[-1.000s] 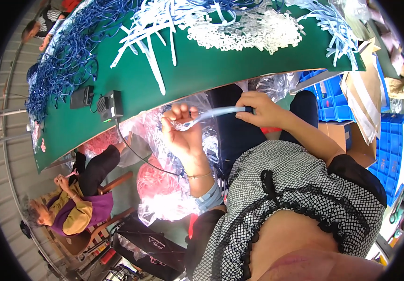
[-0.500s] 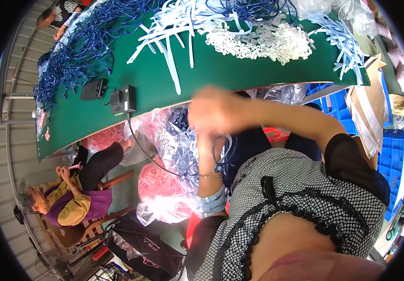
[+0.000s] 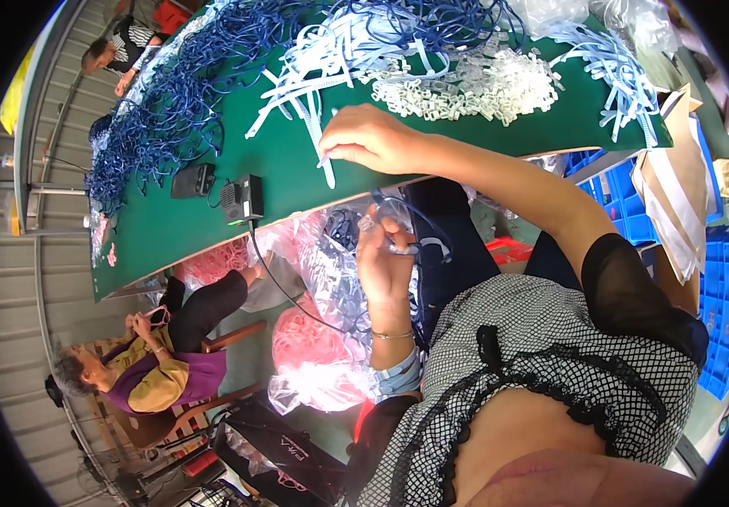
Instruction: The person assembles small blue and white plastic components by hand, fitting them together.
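Observation:
Over the table's near edge my right hand [image 3: 369, 139] pinches a light blue strap [image 3: 329, 177] whose end hangs toward me. That strap reaches back to a heap of light blue straps [image 3: 326, 55]. Below the edge my left hand [image 3: 388, 269] is raised with its fingers curled on a blue cord loop [image 3: 436, 224]. A small clear plastic piece [image 3: 366, 222] shows at its fingertips. Light blue straps [image 3: 398, 376] are wrapped around my left forearm. To the right of my right hand spreads a pile of small white and clear plastic clips [image 3: 500, 89].
Dark blue cords [image 3: 170, 110] cover the left of the green table [image 3: 272, 169]. A black radio-like box [image 3: 242, 198] trails a cable. Bags of pink straps [image 3: 305, 338] lie below. A seated co-worker [image 3: 145, 372] is at left; blue crates [image 3: 723, 313] stand right.
My right hand has moved left and away from my left hand, onto the light blue strap. My left hand, hidden before, now shows with the cord loop. The whole view has shifted slightly.

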The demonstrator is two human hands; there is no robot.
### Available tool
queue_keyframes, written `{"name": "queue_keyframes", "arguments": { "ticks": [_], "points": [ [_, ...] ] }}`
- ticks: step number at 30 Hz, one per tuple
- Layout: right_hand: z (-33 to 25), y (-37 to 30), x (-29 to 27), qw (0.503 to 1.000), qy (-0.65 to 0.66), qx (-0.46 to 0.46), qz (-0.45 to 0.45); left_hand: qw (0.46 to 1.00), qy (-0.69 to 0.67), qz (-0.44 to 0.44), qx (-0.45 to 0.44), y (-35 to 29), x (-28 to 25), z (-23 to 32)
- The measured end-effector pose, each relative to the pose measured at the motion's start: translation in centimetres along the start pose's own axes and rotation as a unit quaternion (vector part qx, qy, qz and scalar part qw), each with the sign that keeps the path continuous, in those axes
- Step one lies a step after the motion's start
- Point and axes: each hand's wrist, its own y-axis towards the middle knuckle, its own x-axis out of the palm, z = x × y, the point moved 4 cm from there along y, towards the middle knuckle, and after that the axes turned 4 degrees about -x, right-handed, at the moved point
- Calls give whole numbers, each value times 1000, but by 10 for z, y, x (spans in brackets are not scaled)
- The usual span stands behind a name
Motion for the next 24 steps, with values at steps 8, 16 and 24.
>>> {"name": "queue_keyframes", "arguments": {
  "ticks": [8, 16, 24],
  "points": [
    [-75, -62, -60, 906, 279, 316, -49, 991, 95, 11, 96, 0, 19, 2],
    [-81, -124, -69, 825, 319, 465, 34, 955, 261, -47, 136, -11, 62, -30],
    [-92, -143, -95, 772, 297, 560, 53, 890, 439, -45, 114, -12, 72, -52]
  ]
}}
